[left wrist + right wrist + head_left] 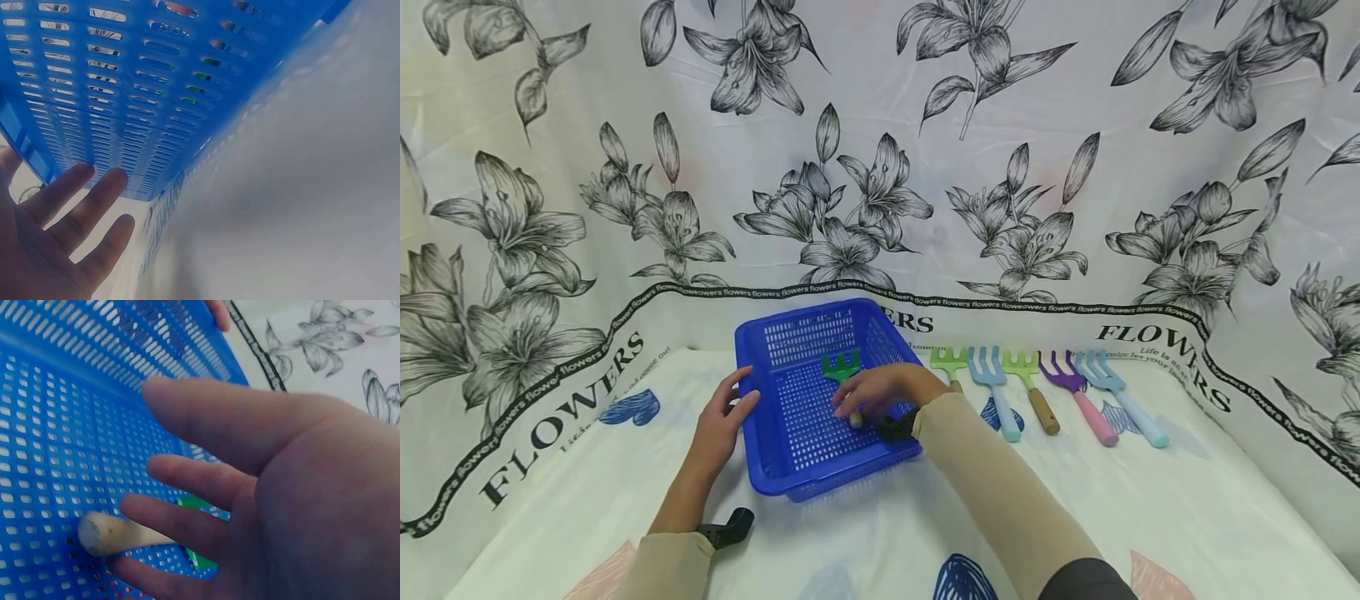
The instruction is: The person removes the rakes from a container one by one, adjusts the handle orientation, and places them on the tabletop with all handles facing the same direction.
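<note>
A blue perforated basket [808, 314] stands on the white cloth in the middle of the head view. Inside it lies a small green garden fork [841, 366] with a wooden handle [109, 532]. My right hand [880, 392] reaches into the basket over that handle. In the right wrist view its fingers [187, 478] are stretched out, with the handle lying on the basket floor [62, 425] just behind them, not gripped. My left hand [718, 425] is at the basket's left side. Its straight fingers [81, 206] lie against the outside of the wall [125, 81].
Several more garden forks lie in a row right of the basket: a light green one [950, 362], a blue one [996, 383], a green one [1030, 383], a purple one with a pink handle [1078, 392], a pale blue one [1120, 392]. A flower-printed cloth hangs behind.
</note>
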### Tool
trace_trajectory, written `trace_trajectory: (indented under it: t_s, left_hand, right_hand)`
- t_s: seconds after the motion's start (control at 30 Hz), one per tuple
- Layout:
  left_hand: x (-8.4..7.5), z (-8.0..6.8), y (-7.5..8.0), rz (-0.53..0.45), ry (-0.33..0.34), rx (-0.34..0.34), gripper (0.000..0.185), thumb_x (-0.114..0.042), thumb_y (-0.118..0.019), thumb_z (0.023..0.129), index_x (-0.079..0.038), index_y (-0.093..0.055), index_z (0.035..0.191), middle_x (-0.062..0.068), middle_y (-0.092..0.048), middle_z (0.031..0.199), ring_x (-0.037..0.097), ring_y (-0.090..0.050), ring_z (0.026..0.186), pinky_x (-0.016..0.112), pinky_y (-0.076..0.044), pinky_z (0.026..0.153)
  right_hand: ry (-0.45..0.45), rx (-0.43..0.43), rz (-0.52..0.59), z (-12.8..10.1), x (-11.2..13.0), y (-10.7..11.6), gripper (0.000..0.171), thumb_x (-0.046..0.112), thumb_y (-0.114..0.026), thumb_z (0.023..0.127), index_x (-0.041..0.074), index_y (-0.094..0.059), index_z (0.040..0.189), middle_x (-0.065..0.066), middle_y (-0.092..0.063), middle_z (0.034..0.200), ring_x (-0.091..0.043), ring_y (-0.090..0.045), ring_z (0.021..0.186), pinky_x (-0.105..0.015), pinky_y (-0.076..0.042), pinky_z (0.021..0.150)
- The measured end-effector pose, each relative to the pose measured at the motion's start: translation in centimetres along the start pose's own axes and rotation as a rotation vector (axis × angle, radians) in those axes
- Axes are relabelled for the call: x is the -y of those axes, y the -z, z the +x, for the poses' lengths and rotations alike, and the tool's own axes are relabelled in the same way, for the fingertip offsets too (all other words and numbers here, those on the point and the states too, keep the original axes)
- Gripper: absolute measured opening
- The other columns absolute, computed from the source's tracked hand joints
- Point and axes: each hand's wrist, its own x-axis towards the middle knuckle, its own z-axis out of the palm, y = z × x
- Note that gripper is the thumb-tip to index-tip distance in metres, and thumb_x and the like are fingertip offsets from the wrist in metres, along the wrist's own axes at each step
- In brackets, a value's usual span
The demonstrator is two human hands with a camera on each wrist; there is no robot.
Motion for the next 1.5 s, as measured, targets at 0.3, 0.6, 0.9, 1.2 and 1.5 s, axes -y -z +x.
trace_trajectory:
  t_s: [0.3,0.6,0.9,1.2,1.5]
  left_hand:
    - [0.1,0.0,-0.2,0.004,0.001,0.001,0.061,-0.045,-0.047,0.100,-0.021,-0.030,0.153,0.026,-0.040,0.144,0.046,-0.047,0.123,0.063,-0.037,0.100]
    - [0.2,0.0,0.0,-0.008,0.000,0.008,0.061,-0.046,-0.047,0.100,-0.022,-0.028,0.153,0.025,-0.038,0.145,0.047,-0.045,0.125,0.064,-0.036,0.100]
    - [0.4,-0.1,0.2,0.000,-0.004,0.002,0.062,-0.048,-0.046,0.100,-0.022,-0.027,0.154,0.024,-0.035,0.148,0.047,-0.040,0.130,0.065,-0.034,0.101]
    - [0.4,0.0,0.2,0.001,-0.013,0.001,0.061,-0.045,-0.046,0.100,-0.021,-0.028,0.153,0.024,-0.034,0.149,0.048,-0.039,0.130,0.065,-0.033,0.101]
    - [0.2,0.0,0.0,0.001,-0.015,-0.001,0.062,-0.047,-0.046,0.099,-0.023,-0.027,0.154,0.022,-0.033,0.151,0.047,-0.037,0.132,0.065,-0.032,0.102]
  right_hand:
    - [0.011,0.019,-0.019,-0.3,0.2,-0.3,0.053,0.024,-0.066,0.094,0.006,-0.049,0.141,-0.007,-0.050,0.134,-0.036,-0.048,0.126,-0.046,-0.038,0.106]
    - [0.034,-0.012,-0.048,-1.4,0.3,0.4,0.048,0.026,-0.063,0.095,0.007,-0.052,0.138,-0.011,-0.056,0.128,-0.032,-0.055,0.117,-0.048,-0.043,0.101]
    - [0.100,-0.093,-0.172,-2.2,-0.4,0.8,0.042,0.026,-0.066,0.094,0.009,-0.058,0.132,-0.006,-0.061,0.114,-0.021,-0.060,0.099,-0.045,-0.047,0.098]
    - [0.280,-0.355,-0.385,-3.7,-1.3,0.5,0.032,0.021,-0.068,0.092,0.011,-0.064,0.122,0.003,-0.066,0.099,-0.018,-0.062,0.096,-0.031,-0.050,0.084]
    - [0.307,-0.647,-0.449,-4.6,-1.9,0.0,0.016,0.011,-0.069,0.091,0.014,-0.070,0.107,0.002,-0.066,0.096,-0.012,-0.059,0.087,-0.026,-0.050,0.076]
